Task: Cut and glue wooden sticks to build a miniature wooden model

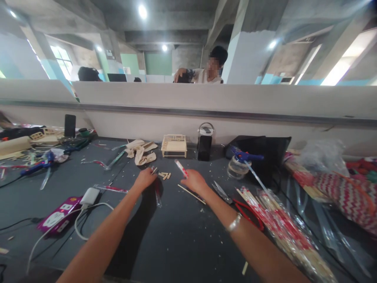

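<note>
Short stick pcs (165, 176) just R of L hand (145, 179)

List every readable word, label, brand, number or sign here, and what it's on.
None legible.
Red-marked wrapper in the right hand: too small and blurred.
Wrapped stick bundles: red markings, too blurred.
Purple power strip: pale markings, no letters I can make out.
Small sign on the far pillar: too small.
</note>
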Available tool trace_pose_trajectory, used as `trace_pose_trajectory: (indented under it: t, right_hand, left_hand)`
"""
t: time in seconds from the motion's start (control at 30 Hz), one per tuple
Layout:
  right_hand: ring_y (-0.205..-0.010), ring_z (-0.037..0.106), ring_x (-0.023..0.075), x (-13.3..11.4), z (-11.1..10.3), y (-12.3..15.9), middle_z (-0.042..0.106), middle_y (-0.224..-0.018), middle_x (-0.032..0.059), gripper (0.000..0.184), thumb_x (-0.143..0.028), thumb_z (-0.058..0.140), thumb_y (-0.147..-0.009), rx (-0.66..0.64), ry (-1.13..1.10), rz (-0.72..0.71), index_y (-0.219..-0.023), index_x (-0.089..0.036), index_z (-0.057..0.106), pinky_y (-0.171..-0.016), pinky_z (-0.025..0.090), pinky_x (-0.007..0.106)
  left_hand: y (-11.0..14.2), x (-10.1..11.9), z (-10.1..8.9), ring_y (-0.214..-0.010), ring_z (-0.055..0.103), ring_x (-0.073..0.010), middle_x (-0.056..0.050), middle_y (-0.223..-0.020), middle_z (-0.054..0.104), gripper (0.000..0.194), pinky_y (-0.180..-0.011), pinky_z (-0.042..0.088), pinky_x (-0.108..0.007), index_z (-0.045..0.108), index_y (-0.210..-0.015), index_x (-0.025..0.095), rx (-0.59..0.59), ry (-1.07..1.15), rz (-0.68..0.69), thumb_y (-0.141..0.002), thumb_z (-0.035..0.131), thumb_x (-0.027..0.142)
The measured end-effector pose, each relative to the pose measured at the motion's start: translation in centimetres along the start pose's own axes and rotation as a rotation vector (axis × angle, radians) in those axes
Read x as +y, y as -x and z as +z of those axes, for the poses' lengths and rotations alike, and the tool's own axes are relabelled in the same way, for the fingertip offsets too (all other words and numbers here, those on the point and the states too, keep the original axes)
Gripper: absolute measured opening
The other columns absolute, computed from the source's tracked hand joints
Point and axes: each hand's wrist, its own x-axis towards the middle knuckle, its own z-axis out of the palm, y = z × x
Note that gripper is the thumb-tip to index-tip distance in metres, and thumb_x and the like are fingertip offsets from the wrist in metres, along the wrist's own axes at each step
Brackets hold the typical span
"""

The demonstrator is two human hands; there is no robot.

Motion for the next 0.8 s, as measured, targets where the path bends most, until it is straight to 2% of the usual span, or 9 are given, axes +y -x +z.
trace_pose_trajectory:
  t: [0.1, 0.2, 0.33, 0.43, 0.63, 0.73, 0.8]
  right_hand:
    - [-0.090, 0.065, 0.0229, 2.2, -0.3, 2.9, 0.069, -0.096, 0.0117, 0.024, -0.024, 0.069, -0.069, -0.033, 0.070, 0.022, -0.090, -0.014, 0.065, -0.070, 0.043, 0.025]
    - [-0.085, 0.066, 0.0218, 2.6, 0.2, 4.2, 0.070, -0.092, 0.0111, 0.016, -0.021, 0.062, -0.073, -0.048, 0.098, 0.046, -0.087, -0.015, 0.067, -0.066, 0.043, 0.025]
    - [-0.084, 0.067, 0.0208, 1.9, 0.9, 3.1, 0.071, -0.093, 0.0118, 0.017, -0.019, 0.059, -0.074, -0.030, 0.094, 0.086, -0.088, -0.014, 0.068, -0.063, 0.042, 0.023]
    - [-0.082, 0.067, 0.0194, 1.7, 0.6, 1.5, 0.071, -0.092, 0.0111, 0.020, -0.023, 0.059, -0.074, -0.012, 0.073, 0.111, -0.089, -0.013, 0.069, -0.062, 0.042, 0.021]
    - [-0.093, 0.066, 0.0238, 4.3, -2.2, 0.8, 0.068, -0.103, 0.0167, 0.030, -0.019, 0.054, -0.077, 0.098, 0.097, 0.209, -0.103, -0.010, 0.066, -0.068, 0.044, 0.024]
    - [-0.092, 0.066, 0.0234, 6.4, -4.2, 1.8, 0.069, -0.101, 0.0156, 0.028, -0.019, 0.055, -0.077, 0.126, 0.114, 0.251, -0.101, -0.012, 0.067, -0.069, 0.044, 0.024]
    - [-0.092, 0.066, 0.0236, 7.9, -5.4, 2.8, 0.070, -0.099, 0.0157, 0.026, -0.019, 0.055, -0.076, 0.140, 0.123, 0.265, -0.098, -0.011, 0.068, -0.070, 0.044, 0.025]
  left_hand:
    - [1.1, 0.4, 0.6, -0.096, 0.063, -0.0224, -0.013, -0.101, 0.068, 0.021, -0.077, 0.044, -0.026, 0.060, -0.098, 0.014, 0.016, -0.014, 0.004, -0.080, 0.050, 0.019]
    - [1.8, 1.1, 1.0, -0.099, 0.063, -0.0235, -0.018, -0.103, 0.067, 0.030, -0.079, 0.044, -0.027, 0.052, -0.108, 0.010, 0.040, -0.030, -0.011, -0.079, 0.046, 0.011]
    - [3.2, 1.6, 0.8, -0.098, 0.064, -0.0252, -0.019, -0.101, 0.067, 0.036, -0.077, 0.045, -0.029, 0.047, -0.115, 0.008, 0.044, -0.053, -0.020, -0.079, 0.044, 0.009]
    - [5.3, 1.4, 0.3, -0.099, 0.063, -0.0244, -0.017, -0.102, 0.067, 0.038, -0.078, 0.044, -0.029, 0.047, -0.118, 0.010, 0.028, -0.063, 0.006, -0.080, 0.043, 0.011]
    - [10.2, 0.8, -0.3, -0.092, 0.065, -0.0221, -0.010, -0.097, 0.070, 0.036, -0.076, 0.043, -0.027, 0.055, -0.115, 0.014, -0.042, -0.016, 0.054, -0.081, 0.044, 0.015]
    - [11.1, 0.6, -0.2, -0.089, 0.064, -0.0204, -0.008, -0.095, 0.069, 0.035, -0.075, 0.042, -0.026, 0.058, -0.112, 0.015, -0.055, 0.041, 0.087, -0.079, 0.044, 0.012]
    - [11.2, 0.5, 0.0, -0.082, 0.063, -0.0186, -0.005, -0.087, 0.069, 0.034, -0.070, 0.041, -0.025, 0.059, -0.110, 0.015, -0.067, 0.100, 0.111, -0.078, 0.045, 0.013]
